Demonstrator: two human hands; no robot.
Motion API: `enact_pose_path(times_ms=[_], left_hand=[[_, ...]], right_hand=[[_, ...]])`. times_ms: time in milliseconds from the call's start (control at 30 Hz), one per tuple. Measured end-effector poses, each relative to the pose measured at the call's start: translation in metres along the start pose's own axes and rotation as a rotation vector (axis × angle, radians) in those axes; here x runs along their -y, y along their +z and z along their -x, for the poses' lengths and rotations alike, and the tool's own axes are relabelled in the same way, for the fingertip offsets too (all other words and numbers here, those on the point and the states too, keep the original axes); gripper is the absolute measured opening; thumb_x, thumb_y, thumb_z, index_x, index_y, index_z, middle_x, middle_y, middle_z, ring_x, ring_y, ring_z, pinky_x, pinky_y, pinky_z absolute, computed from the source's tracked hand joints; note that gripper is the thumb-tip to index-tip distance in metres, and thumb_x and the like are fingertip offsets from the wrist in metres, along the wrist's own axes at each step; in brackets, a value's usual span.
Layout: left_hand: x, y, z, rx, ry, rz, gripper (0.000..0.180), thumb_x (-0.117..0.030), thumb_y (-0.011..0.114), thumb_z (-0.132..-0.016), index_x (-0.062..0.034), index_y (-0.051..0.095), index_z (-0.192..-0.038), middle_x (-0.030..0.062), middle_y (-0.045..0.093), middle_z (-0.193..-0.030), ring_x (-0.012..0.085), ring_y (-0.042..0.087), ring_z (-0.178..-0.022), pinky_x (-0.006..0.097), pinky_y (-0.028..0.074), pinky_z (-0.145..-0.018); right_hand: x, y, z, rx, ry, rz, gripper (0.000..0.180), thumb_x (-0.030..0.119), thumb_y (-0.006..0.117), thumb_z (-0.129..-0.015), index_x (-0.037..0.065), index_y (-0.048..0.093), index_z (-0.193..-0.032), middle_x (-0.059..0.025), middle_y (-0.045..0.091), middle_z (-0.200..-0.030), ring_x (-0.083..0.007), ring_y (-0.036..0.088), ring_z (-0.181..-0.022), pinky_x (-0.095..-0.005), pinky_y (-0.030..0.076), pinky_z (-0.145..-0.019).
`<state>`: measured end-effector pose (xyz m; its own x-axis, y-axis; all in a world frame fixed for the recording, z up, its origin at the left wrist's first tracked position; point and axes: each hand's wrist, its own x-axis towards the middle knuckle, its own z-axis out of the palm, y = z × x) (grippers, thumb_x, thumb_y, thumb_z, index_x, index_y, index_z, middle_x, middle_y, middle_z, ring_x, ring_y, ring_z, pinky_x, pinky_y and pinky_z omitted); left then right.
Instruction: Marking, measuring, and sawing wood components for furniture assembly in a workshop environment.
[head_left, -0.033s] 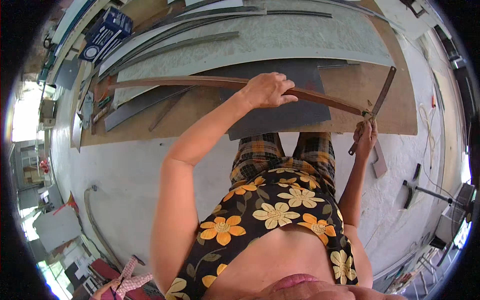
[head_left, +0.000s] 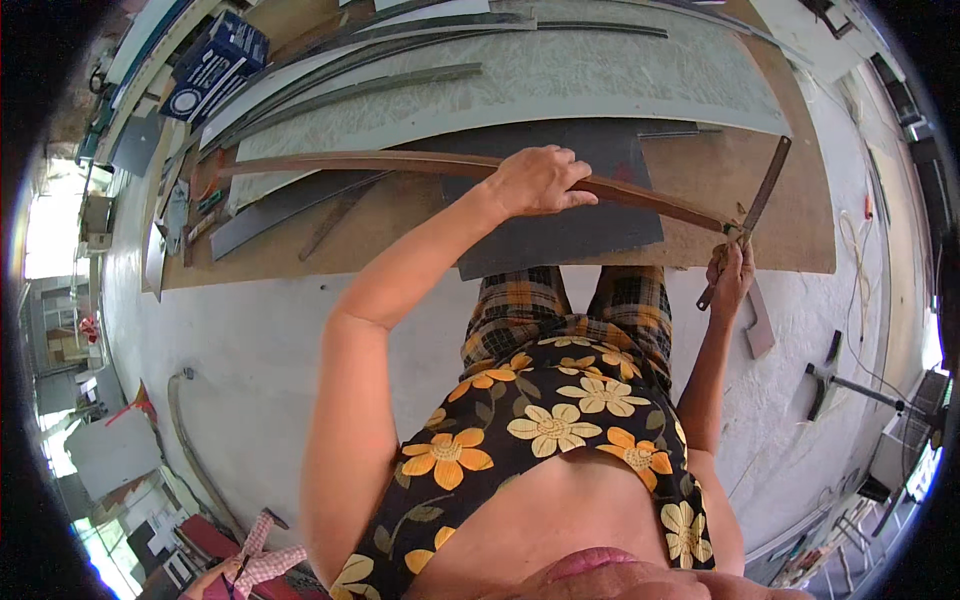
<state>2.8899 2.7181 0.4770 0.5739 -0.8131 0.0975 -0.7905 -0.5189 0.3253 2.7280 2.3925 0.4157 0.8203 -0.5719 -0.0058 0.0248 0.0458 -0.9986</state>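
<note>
Gripping long brown strip (head_left: pixel 380 160) right of its middle with left hand (head_left: pixel 538 181), with fingers curled over and thumb on near side. Running left to right over the surface (head_left: pixel 720 165), angled nearer toward its right end. Pinching flat dark bar (head_left: pixel 768 185) at that end with right hand (head_left: pixel 733 268), held steeply across the strip toward far right. Nearer the crossing with right hand, well apart with left. Can't tell about a pinch on the strip end itself.

Brown strip (head_left: pixel 450 163) — partly under left hand (head_left: pixel 543 182), thin bar (head_left: pixel 768 188) — middle covered by right hand (head_left: pixel 732 268)
</note>
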Motion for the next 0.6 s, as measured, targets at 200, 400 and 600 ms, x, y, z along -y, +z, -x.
enact_pose_path(times_ms=[200,400,600], left_hand=[[0.011,0.016,-0.002,0.036,0.029,-0.069,0.042,-0.046,0.063,-0.088,-0.0049,0.064,-0.095,0.0130,0.064,-0.084,0.0302,0.066,-0.083,0.042,0.054,-0.074],[0.016,0.021,0.001,-0.139,0.102,-0.173,0.037,-0.042,0.070,-0.083,-0.0057,0.062,-0.089,0.0096,0.065,-0.090,0.0259,0.065,-0.088,0.038,0.051,-0.074],[0.042,-0.009,0.052,-0.246,-0.037,-0.250,0.034,-0.035,0.080,-0.071,-0.0086,0.064,-0.084,0.0059,0.065,-0.088,0.0227,0.063,-0.088,0.037,0.049,-0.075]], right_hand=[[-0.028,0.010,-0.009,0.048,-0.021,0.002,0.037,0.016,0.053,-0.100,0.003,0.050,-0.135,0.0046,0.047,-0.067,-0.0012,0.037,-0.047,-0.0189,0.030,-0.040],[-0.039,0.013,-0.015,0.069,-0.057,0.104,0.034,0.016,0.051,-0.101,0.002,0.051,-0.132,0.0040,0.049,-0.070,-0.0018,0.038,-0.051,-0.0196,0.031,-0.043],[-0.040,0.012,-0.016,0.042,-0.062,0.114,0.030,0.016,0.051,-0.101,0.003,0.054,-0.128,0.0028,0.052,-0.075,-0.0024,0.043,-0.056,-0.0194,0.035,-0.046]])
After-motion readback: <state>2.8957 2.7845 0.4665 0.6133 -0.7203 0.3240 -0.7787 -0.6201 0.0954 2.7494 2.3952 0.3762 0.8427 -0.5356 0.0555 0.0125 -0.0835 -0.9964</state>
